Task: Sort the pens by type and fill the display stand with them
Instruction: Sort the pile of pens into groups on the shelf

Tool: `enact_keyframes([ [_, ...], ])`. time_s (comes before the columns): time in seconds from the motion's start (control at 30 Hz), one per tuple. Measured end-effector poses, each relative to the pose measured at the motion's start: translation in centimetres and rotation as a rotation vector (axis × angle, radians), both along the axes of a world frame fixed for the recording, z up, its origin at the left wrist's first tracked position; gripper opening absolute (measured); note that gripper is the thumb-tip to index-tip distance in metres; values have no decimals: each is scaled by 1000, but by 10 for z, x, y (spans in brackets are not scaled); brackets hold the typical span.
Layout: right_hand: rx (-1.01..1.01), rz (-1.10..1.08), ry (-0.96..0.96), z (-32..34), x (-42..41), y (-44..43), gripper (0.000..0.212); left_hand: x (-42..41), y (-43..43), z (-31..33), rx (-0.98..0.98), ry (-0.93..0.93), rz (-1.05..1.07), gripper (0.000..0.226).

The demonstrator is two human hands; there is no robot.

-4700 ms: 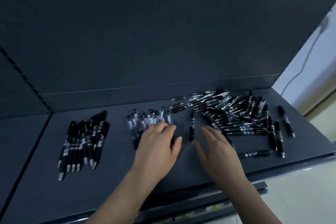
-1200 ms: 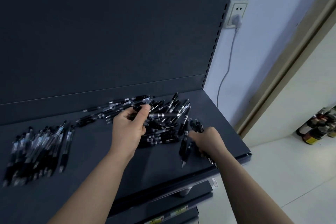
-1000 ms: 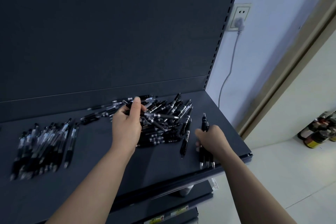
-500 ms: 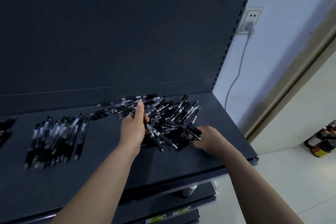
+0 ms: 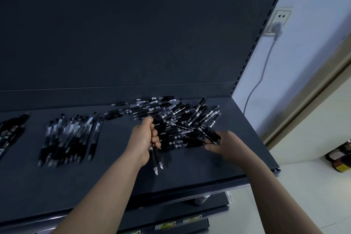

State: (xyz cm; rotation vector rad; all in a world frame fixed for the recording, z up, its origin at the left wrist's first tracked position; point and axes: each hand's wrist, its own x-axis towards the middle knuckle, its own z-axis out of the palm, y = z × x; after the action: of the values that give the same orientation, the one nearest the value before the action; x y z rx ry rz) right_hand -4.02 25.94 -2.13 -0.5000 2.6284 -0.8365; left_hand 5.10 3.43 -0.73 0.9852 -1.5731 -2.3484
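Observation:
A loose heap of black pens (image 5: 182,118) lies at the right of the dark display shelf (image 5: 190,173). My left hand (image 5: 144,137) is shut on two or three black pens (image 5: 156,159), their tips pointing toward me, at the heap's left edge. My right hand (image 5: 226,143) grips a few black pens (image 5: 209,134) at the heap's near right side. A sorted row of clear-barrelled pens (image 5: 70,137) lies to the left. Another row of black pens (image 5: 9,131) shows at the far left edge.
The shelf's upright back panel (image 5: 133,34) rises behind the pens. A wall socket (image 5: 278,23) with a plugged cable is at the right. Bottles (image 5: 341,157) stand on the floor at the far right. A lower shelf (image 5: 180,213) shows below the front edge.
My left hand has drawn back from the heap, now with pens hanging from its fist. My right hand stays at the heap's right with pens. The view has shifted left slightly.

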Motion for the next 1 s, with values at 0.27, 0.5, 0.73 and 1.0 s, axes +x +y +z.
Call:
enact_keyframes([
  [0.27, -389, -94, -214, 29, 33, -73, 32, 31, -30, 11, 87, 87, -15, 12],
  [0.5, -523, -83, -498, 32, 68, -191, 13, 77, -102, 16, -103, 53, 112, 13],
  [0.73, -479, 7, -584, 28, 124, -327, 8, 139, -213, 18, -309, -121, 181, 10],
  [1.0, -391, -13, -611, 19, 179, -452, 13, 199, -331, 5, -753, -293, 226, 17],
])
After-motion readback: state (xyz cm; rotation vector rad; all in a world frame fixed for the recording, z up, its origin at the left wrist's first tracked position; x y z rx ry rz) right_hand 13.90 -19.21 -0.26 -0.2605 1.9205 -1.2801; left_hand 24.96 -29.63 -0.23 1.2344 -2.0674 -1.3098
